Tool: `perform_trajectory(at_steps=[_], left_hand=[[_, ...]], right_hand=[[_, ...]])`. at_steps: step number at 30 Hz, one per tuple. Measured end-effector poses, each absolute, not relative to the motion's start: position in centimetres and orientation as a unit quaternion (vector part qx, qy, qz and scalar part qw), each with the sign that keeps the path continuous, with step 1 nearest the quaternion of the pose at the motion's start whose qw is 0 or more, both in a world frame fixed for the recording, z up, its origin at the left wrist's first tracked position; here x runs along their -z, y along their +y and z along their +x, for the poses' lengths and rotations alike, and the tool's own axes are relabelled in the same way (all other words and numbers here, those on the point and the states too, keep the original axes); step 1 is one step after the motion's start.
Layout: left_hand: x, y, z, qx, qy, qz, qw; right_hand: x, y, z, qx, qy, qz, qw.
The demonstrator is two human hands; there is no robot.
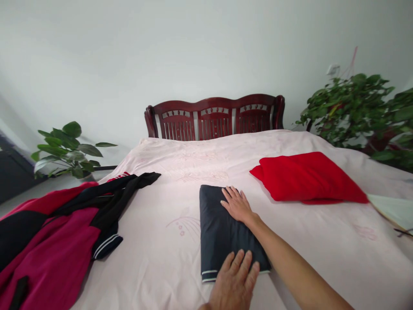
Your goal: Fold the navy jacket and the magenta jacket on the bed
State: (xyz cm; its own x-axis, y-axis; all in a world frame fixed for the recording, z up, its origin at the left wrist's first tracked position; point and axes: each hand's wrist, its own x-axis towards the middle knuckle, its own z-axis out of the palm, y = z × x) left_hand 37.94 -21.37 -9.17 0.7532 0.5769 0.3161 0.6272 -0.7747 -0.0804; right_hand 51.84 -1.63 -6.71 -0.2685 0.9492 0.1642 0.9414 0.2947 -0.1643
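Observation:
A dark navy garment (214, 232), folded into a flat rectangle, lies on the bed in front of me. White stripes run along its near left edge. My right hand (238, 206) rests palm down on its far right part, fingers spread. Close to its near edge, my left hand (234, 282) also lies palm down with the fingers stretched out. Neither hand grips the cloth. What kind of garment it is, I cannot tell.
A pale pink bedsheet (155, 254) covers the bed, with a dark wooden headboard (215, 105) behind. Magenta and black clothes (71, 241) lie loosely at left. Folded red cloth (300, 178) sits at right. Leafy plants (66, 148) stand on both sides.

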Motion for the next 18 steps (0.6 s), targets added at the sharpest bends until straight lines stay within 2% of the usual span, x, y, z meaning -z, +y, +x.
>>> perform_trajectory(at_steps=[4, 13, 18], left_hand=[[9.8, -21.6, 37.6, 0.191, -0.328, -0.918, 0.118], [10.4, -21.5, 37.7, 0.262, -0.325, -0.907, 0.056], [10.9, -21.4, 38.0, 0.302, -0.331, -0.893, 0.036]], right_hand=[[7.5, -2.3, 54.0, -0.069, -0.723, -0.677, 0.119], [6.7, -4.8, 54.0, -0.092, -0.679, -0.707, 0.176], [6.2, -4.5, 55.1, -0.287, -0.585, -0.7, 0.294]])
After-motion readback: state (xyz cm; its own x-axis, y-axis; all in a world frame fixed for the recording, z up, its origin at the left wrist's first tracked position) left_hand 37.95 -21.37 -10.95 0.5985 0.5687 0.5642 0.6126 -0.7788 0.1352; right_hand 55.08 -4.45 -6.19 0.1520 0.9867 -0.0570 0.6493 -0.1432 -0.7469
